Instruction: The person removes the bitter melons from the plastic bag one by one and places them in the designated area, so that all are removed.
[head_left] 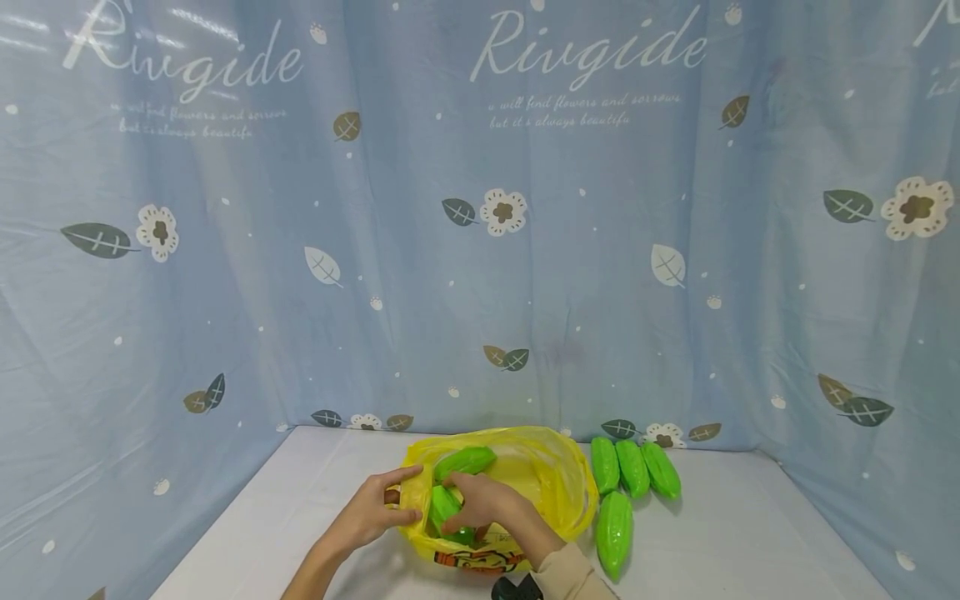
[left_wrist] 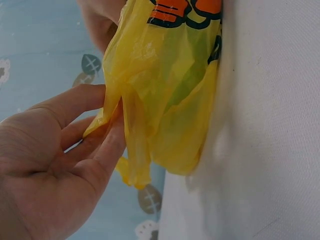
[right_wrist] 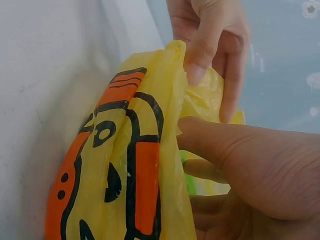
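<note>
Now the left hand (head_left: 371,507) pinches the yellow bag (head_left: 574,492), right hand (head_left: 483,502) inside.

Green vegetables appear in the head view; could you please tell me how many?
6: three green vegetables side by side right of the yellow bag, one nearer the person, two inside the bag, one of these at the right hand. More may be hidden there.

White table (head_left: 750,525) bearing a yellow plastic bag (head_left: 534,477) and four green ridged pieces (head_left: 632,468).
The finely textured surface extends to both sides of the bag; right of the bag's far half, three pieces lie side by side, and the fourth lies right of its near half, lengthwise, its far end near the row.
</note>
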